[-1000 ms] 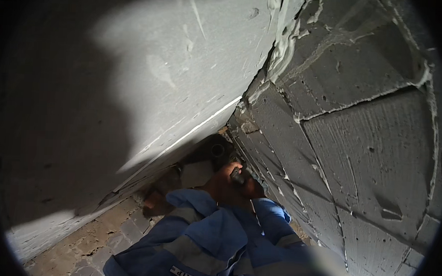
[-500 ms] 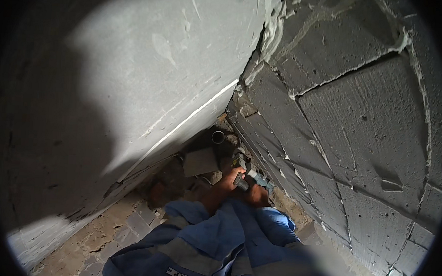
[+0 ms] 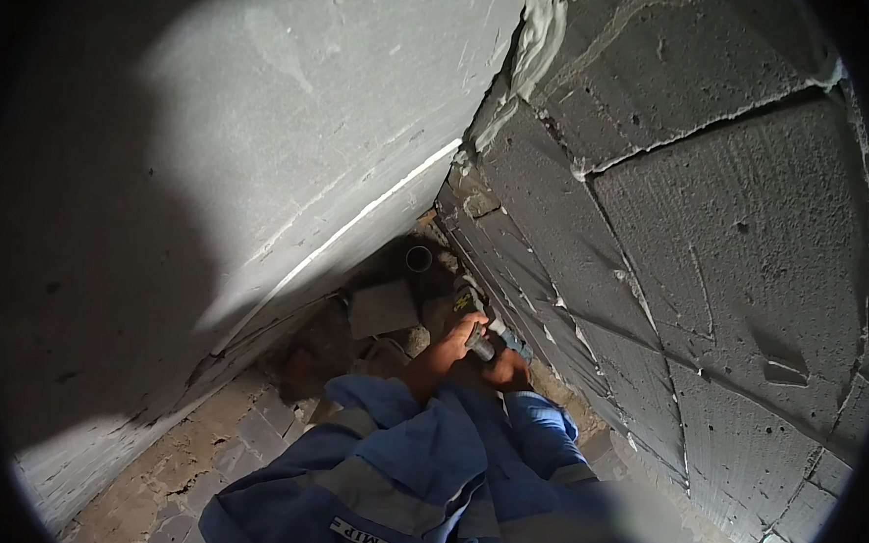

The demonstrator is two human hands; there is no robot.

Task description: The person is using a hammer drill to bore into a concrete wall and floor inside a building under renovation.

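Note:
Both my hands are on a power tool with a grey and blue body, low in the corner beside the right-hand block wall. My left hand is closed around its front part, by a dark cylindrical side handle. Farther back, my right hand is wrapped around the rear of the body; its fingers are partly hidden. The tool's front end points away from me, close to the foot of the wall. Shadow hides its tip and exact kind.
A smooth grey wall rises on the left and a rough block wall on the right, meeting in a narrow corner. Between them lie a flat grey slab, a round pipe end and rubble. Broken paving covers the floor.
The view has shifted slightly. Against the slab and the pipe end, my hands and the tool sit a little farther right. Both hands keep their hold.

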